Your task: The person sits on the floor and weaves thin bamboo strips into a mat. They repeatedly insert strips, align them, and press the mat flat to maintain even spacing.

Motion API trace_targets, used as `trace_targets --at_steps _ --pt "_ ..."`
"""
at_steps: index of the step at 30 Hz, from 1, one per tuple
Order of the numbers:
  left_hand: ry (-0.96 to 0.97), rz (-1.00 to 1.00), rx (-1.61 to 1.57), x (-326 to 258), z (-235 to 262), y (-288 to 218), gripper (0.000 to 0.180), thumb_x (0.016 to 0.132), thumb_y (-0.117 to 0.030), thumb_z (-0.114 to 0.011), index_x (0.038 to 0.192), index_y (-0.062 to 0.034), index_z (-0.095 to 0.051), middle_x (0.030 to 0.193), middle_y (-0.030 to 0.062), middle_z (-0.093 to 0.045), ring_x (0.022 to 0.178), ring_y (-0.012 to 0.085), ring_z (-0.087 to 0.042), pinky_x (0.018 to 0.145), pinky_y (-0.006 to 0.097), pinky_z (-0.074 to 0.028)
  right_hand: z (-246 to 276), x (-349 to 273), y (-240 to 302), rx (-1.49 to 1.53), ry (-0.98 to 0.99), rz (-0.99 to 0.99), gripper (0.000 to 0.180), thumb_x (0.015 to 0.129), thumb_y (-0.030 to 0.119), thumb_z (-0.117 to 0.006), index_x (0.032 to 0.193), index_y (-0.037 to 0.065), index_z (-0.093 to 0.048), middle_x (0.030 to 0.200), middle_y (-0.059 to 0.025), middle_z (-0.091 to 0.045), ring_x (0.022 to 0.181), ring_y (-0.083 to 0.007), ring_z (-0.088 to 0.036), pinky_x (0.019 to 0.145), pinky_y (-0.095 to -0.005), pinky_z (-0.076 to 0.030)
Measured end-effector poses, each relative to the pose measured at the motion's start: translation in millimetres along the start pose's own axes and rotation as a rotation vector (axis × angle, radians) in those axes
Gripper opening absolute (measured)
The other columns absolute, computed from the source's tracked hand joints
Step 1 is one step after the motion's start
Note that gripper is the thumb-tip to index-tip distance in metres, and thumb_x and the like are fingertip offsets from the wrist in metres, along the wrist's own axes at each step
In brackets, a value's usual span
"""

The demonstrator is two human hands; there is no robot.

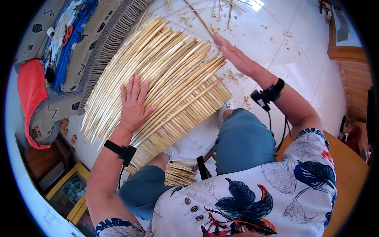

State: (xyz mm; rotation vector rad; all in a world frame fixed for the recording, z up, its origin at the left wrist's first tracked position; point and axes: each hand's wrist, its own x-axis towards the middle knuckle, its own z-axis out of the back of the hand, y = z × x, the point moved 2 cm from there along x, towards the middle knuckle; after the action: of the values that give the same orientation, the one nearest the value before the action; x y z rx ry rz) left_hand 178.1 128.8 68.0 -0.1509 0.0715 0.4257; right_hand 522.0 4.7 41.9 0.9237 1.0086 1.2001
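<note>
Left hand (pixel 135 106): fingers spread wide, flat on the stalks
Right hand (pixel 239 60): fingers extended, close together, beside the stalks' far ends
Stalks (pixel 167 65): layered over the mat (pixel 213 94), above the floor (pixel 302 65)

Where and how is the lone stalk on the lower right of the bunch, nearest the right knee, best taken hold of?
Probably by its upper right end, pinched by the right hand coming from the right: the lone stalk is long and thin, and that end lies apart from the bunch.
</note>
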Motion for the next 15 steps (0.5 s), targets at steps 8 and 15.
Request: trace_targets --at_steps 8,15 --pt "0.025 -0.036 0.06 -1.4 -3.6 -0.7 0.08 0.083 -0.062 -0.038 0.14 -0.0084 -0.025 0.146 0.022 -0.013 0.136 0.0383 -0.009 0.106 0.055 -0.001 -22.1 11.2 1.8 0.051 0.011 0.052 0.063 0.096 0.042 -0.029 0.142 0.001 -0.012 0.146 -0.0163 -0.017 0.136 -0.025 -0.014 0.11 -0.032 -0.012" --pt "0.009 -0.053 0.015 -3.3 -3.1 -3.1 0.083 0.079 -0.067 -0.036 0.14 -0.0112 -0.026 0.147 0.0175 -0.016 0.136 0.0355 -0.01 0.105 0.058 -0.003 -28.0 12.7 11.3 -0.022 0.025 0.09 0.066 0.094 0.042 -0.035 0.141 -0.001 -0.014 0.145 -0.0204 -0.018 0.136 -0.0274 -0.017 0.109 -0.0315 -0.015"
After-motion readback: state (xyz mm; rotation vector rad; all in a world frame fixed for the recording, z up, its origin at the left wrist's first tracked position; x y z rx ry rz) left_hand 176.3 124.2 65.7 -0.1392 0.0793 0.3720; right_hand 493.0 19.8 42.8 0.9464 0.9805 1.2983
